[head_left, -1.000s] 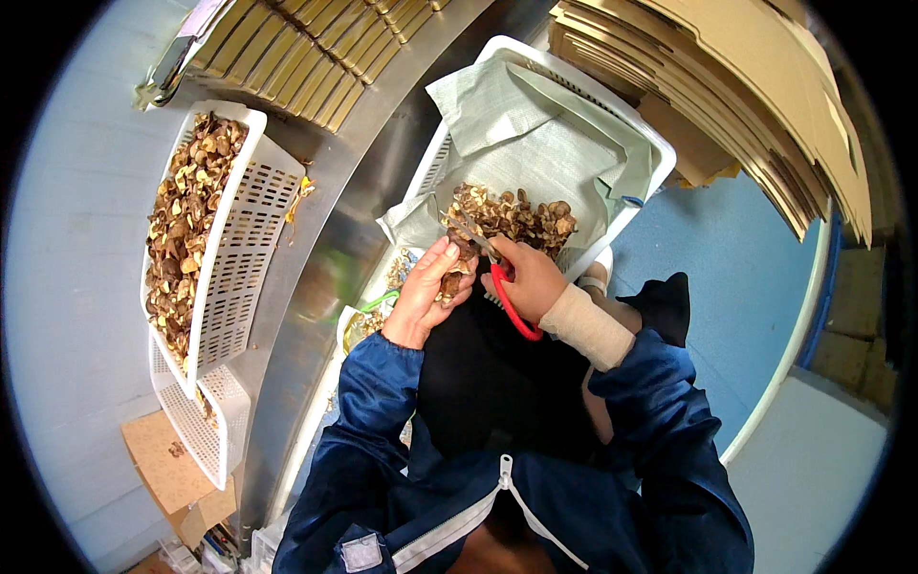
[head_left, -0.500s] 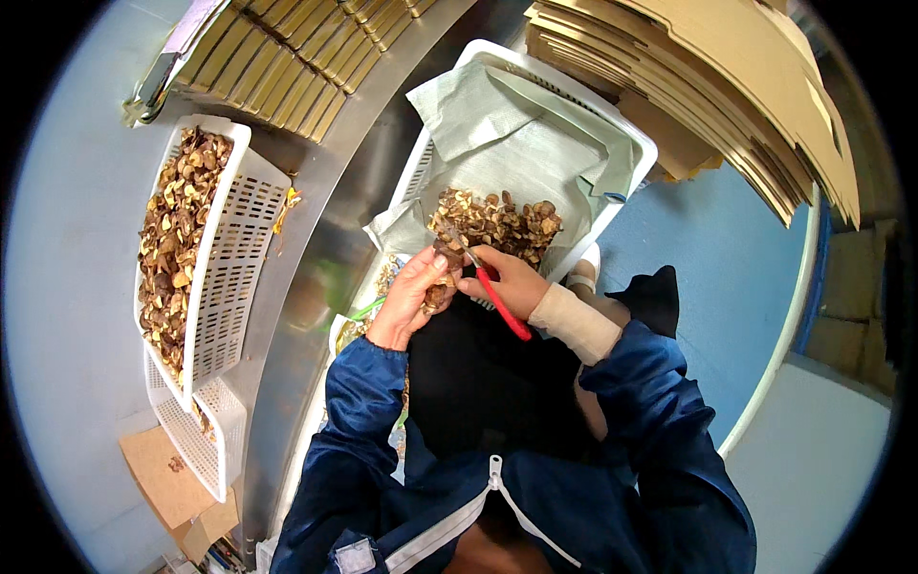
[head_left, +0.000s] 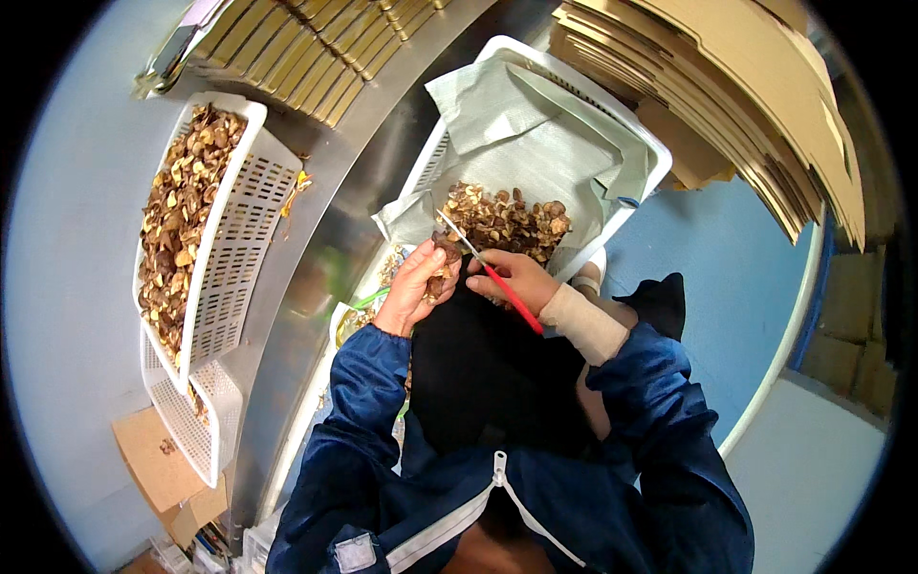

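Note:
Several brown dried mushrooms (head_left: 444, 251) are gripped in my left hand (head_left: 415, 289), its thumb and fingers closed round them. My right hand (head_left: 516, 287) is closed on red-handled scissors (head_left: 514, 298), whose metal blades point up and left, beside the mushrooms. Just beyond both hands, a heap of cut dried mushrooms (head_left: 512, 222) lies on a pale woven sheet (head_left: 545, 143). That sheet lines a white plastic basket (head_left: 653, 163).
At left, a white slotted basket (head_left: 234, 258) full of mushrooms rests on a lower white basket (head_left: 222, 421). A metal table edge (head_left: 330, 220) curves beside me. Stacked flat cardboard (head_left: 727, 86) stands at far right, gold boxes (head_left: 287, 57) at far left. A cardboard box (head_left: 163, 469) sits lower left.
The view has shifted slightly. The scissors and my right hand have drawn a little away from the mushrooms in my left hand, with the blades now showing more fully.

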`<action>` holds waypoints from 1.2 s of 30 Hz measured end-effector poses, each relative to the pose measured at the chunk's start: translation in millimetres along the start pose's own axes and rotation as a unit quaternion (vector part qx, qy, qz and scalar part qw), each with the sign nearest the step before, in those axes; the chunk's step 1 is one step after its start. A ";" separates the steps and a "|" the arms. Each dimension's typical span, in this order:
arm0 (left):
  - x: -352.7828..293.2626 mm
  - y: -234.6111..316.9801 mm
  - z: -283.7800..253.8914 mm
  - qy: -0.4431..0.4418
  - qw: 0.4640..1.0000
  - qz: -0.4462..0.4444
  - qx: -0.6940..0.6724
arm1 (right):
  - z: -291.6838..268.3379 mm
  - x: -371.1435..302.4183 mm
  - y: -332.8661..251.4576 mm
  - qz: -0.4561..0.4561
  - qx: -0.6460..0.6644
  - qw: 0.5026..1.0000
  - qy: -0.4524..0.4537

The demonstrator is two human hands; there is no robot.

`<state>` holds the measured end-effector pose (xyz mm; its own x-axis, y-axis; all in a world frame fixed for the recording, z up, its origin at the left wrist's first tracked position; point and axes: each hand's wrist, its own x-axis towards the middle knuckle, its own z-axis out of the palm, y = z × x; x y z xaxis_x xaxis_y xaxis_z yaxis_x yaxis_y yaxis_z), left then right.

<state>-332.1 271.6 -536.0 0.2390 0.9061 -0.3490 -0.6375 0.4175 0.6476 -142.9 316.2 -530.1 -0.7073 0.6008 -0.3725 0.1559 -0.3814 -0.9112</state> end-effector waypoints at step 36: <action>-18.5 2.2 7.2 0.113 0.982 0.078 0.126 | 17.8 -8.5 -17.7 -0.108 -0.378 0.915 0.090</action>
<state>-332.7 256.1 -523.3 -0.0344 0.9343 -0.3547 -0.4455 0.3034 0.8423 -151.9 305.3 -507.7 -0.6628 0.7373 -0.1307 0.5067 0.3132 -0.8032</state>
